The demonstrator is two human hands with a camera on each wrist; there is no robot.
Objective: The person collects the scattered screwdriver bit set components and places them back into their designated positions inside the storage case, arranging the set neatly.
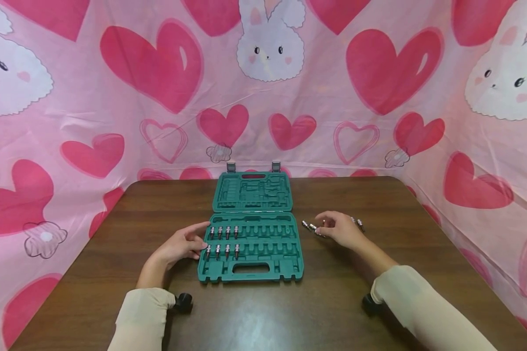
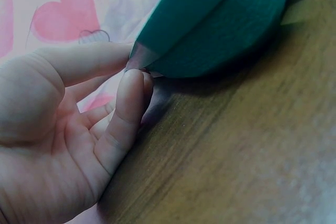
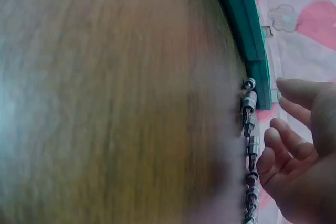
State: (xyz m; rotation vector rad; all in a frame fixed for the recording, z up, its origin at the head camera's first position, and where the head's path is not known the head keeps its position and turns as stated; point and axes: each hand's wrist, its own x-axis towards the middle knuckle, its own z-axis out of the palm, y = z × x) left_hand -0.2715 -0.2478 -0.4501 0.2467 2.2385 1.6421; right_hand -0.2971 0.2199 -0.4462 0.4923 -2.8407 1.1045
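Observation:
A green plastic case (image 1: 285,263) lies unfolded on the table, its lid (image 1: 221,192) laid back. Several bit sockets (image 1: 228,251), silver with dark tips, stand in two rows in the left part of its base. My left hand (image 1: 185,243) touches the base's left edge with thumb and fingers; in the left wrist view its fingertips meet the case's side. Right of the case, my right hand (image 1: 343,230) hovers at a line of loose bit sockets (image 3: 251,145), thumb and fingers apart and bent, nothing between them. In the head view it partly hides that line.
The brown wooden table (image 1: 272,317) carries the case near its middle. Many slots on the base's right side hold no socket. A pink cloth (image 1: 325,97) with hearts and rabbits hangs behind and at both sides. Dark wrist-worn devices (image 1: 184,303) sit under the sleeves.

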